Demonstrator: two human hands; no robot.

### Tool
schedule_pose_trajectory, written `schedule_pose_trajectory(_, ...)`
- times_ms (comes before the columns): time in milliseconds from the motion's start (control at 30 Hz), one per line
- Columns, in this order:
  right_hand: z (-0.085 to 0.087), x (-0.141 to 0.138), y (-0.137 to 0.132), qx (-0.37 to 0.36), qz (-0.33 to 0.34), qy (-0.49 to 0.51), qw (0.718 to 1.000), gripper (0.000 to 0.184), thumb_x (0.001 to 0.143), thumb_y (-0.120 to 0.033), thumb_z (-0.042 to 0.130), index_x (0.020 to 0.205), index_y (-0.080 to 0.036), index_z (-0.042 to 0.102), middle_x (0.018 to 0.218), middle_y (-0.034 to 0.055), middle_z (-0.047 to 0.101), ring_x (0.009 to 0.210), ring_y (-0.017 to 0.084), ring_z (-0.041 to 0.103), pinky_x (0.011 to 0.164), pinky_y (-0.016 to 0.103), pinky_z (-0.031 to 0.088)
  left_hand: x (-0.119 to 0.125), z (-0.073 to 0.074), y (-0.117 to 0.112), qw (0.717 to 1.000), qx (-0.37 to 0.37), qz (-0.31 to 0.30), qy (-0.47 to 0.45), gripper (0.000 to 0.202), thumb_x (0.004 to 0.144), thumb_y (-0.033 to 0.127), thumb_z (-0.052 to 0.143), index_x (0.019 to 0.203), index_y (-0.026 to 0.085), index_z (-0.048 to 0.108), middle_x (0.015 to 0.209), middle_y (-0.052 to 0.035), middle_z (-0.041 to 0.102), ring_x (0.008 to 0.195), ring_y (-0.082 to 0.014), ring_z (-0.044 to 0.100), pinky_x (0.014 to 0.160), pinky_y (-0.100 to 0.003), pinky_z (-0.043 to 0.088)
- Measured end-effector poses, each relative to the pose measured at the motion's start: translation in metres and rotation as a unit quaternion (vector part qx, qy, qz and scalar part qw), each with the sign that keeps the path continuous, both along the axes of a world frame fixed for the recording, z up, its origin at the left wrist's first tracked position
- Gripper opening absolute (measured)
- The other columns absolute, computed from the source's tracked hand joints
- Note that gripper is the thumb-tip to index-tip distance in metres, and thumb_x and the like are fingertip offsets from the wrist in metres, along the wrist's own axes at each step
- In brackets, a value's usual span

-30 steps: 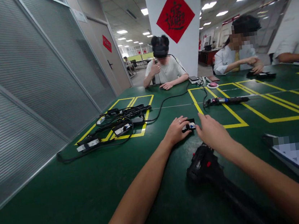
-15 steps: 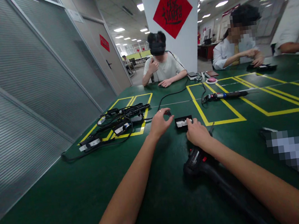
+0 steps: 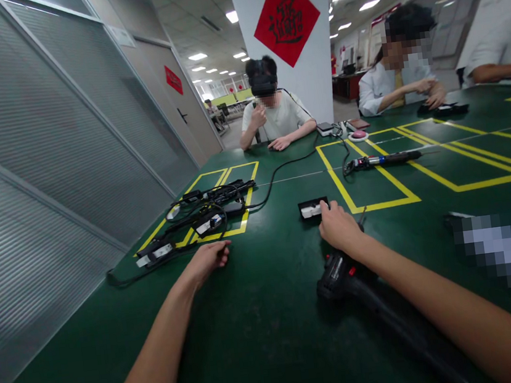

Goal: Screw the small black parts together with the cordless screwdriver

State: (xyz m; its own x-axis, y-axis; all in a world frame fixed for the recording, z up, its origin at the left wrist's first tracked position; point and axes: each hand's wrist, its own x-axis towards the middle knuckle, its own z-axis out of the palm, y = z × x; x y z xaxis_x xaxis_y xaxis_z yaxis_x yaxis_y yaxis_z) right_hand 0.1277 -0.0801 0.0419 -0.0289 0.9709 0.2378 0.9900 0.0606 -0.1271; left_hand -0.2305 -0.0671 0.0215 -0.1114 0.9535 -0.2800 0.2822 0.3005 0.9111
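On the green surface (image 3: 262, 321) a small box (image 3: 310, 211) lies crosswise, its right end touching the right hand (image 3: 341, 229). The left hand (image 3: 207, 261) is curled, well apart; whether either grips, I cannot tell.

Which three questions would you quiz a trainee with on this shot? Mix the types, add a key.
1. Multiple choice: what is the right hand touching?
A) the red diamond sign
B) the small black-and-white part
C) the pink-and-white ring

2. True or false: the left hand is gripping the black tool with the red button.

3. Short answer: what colour are the rectangle outlines on the table?

Key:
1. B
2. False; it is apart from that, over on the side of the black cables.
3. Yellow
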Motion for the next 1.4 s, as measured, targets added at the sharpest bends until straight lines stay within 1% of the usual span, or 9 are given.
schedule_pose_trajectory(233, -0.002, 0.001, 0.001, 0.005, 0.003, 0.004, 1.000, 0.034, 0.091, -0.032, 0.059, 0.121, -0.017, 0.056, 0.120, 0.0080, 0.061, 0.098, 0.021, 0.064, 0.081, 0.041, 0.054, -0.004, 0.011, 0.002, 0.972, 0.117, -0.062, 0.195, 0.035, 0.068, 0.036, 0.063, 0.098, 0.018, 0.064, 0.077, -0.0034, 0.070, 0.079, -0.0214, 0.063, 0.072, -0.029, 0.048)
schedule_pose_trajectory(433, -0.006, 0.002, 0.003, 0.006, 0.001, 0.006, 1.000, 0.033, 0.091, -0.032, 0.059, 0.121, -0.017, 0.056, 0.120, 0.0079, 0.061, 0.098, 0.021, 0.064, 0.081, 0.041, 0.054, -0.018, 0.009, 0.004, 0.944, 0.118, -0.100, 0.291, 0.025, 0.064, 0.040, 0.067, 0.081, 0.022, 0.070, 0.090, -0.0058, 0.071, 0.094, -0.0279, 0.063, 0.091, -0.038, 0.046)
schedule_pose_trajectory(600, -0.010, 0.003, 0.006, 0.003, 0.005, 0.010, 1.000, 0.033, 0.091, -0.032, 0.059, 0.121, -0.017, 0.056, 0.120, 0.0078, 0.061, 0.098, 0.021, 0.064, 0.081, 0.041, 0.054, -0.025, 0.004, 0.008, 0.879, 0.205, -0.151, 0.402, 0.038, 0.081, 0.039, 0.050, 0.108, 0.019, 0.067, 0.118, -0.0086, 0.061, 0.112, -0.0267, 0.056, 0.105, -0.044, 0.039)
schedule_pose_trajectory(733, -0.011, 0.005, 0.009, 0.003, 0.019, 0.009, 1.000, 0.033, 0.091, -0.031, 0.059, 0.121, -0.017, 0.056, 0.120, 0.0077, 0.061, 0.098, 0.021, 0.064, 0.081, 0.041, 0.054, 0.016, 0.007, 0.001, 0.857, 0.288, -0.139, 0.404, 0.037, 0.089, 0.038, 0.041, 0.112, 0.018, 0.062, 0.121, -0.0103, 0.056, 0.115, -0.0256, 0.053, 0.105, -0.046, 0.040)
schedule_pose_trajectory(867, -0.009, 0.007, 0.010, 0.006, 0.034, 0.009, 0.999, 0.032, 0.091, -0.031, 0.059, 0.119, -0.017, 0.057, 0.120, 0.0078, 0.062, 0.098, 0.020, 0.064, 0.082, 0.041, 0.054, 0.092, 0.012, 0.001, 0.815, 0.365, -0.230, 0.387, 0.033, 0.089, 0.035, 0.046, 0.119, 0.024, 0.057, 0.133, -0.0083, 0.049, 0.124, -0.0246, 0.048, 0.106, -0.048, 0.040)
schedule_pose_trajectory(967, -0.006, 0.007, 0.009, 0.014, 0.038, 0.011, 0.999, 0.032, 0.091, -0.031, 0.059, 0.119, -0.017, 0.057, 0.120, 0.0077, 0.062, 0.099, 0.020, 0.064, 0.082, 0.041, 0.054, 0.148, 0.008, 0.016, 0.775, 0.431, -0.269, 0.376, 0.034, 0.083, 0.031, 0.057, 0.117, 0.024, 0.058, 0.137, -0.0084, 0.046, 0.128, -0.0252, 0.044, 0.108, -0.048, 0.039)
schedule_pose_trajectory(1067, -0.004, 0.007, 0.008, 0.022, 0.042, 0.016, 0.999, 0.032, 0.091, -0.031, 0.059, 0.119, -0.018, 0.057, 0.121, 0.0076, 0.061, 0.099, 0.021, 0.063, 0.082, 0.041, 0.054, 0.185, -0.004, 0.038, 0.760, 0.463, -0.294, 0.348, 0.032, 0.082, 0.026, 0.059, 0.115, 0.022, 0.058, 0.132, -0.0095, 0.050, 0.126, -0.0246, 0.047, 0.107, -0.048, 0.042)
schedule_pose_trajectory(1300, -0.006, 0.006, 0.010, 0.036, 0.052, 0.034, 0.997, 0.030, 0.091, -0.031, 0.058, 0.119, -0.019, 0.058, 0.121, 0.0069, 0.061, 0.099, 0.020, 0.064, 0.082, 0.041, 0.054, 0.202, -0.022, 0.050, 0.782, 0.483, -0.264, 0.292, 0.027, 0.091, 0.020, 0.044, 0.116, 0.019, 0.054, 0.118, -0.0106, 0.057, 0.115, -0.0218, 0.053, 0.102, -0.043, 0.044)
schedule_pose_trajectory(1400, -0.007, 0.006, 0.011, 0.040, 0.049, 0.052, 0.997, 0.030, 0.091, -0.031, 0.058, 0.119, -0.018, 0.058, 0.119, 0.0068, 0.062, 0.098, 0.020, 0.064, 0.082, 0.041, 0.054, 0.200, -0.026, 0.046, 0.809, 0.463, -0.267, 0.245, 0.041, 0.088, 0.027, 0.053, 0.127, 0.018, 0.045, 0.118, -0.0109, 0.057, 0.113, -0.0212, 0.054, 0.103, -0.041, 0.043)
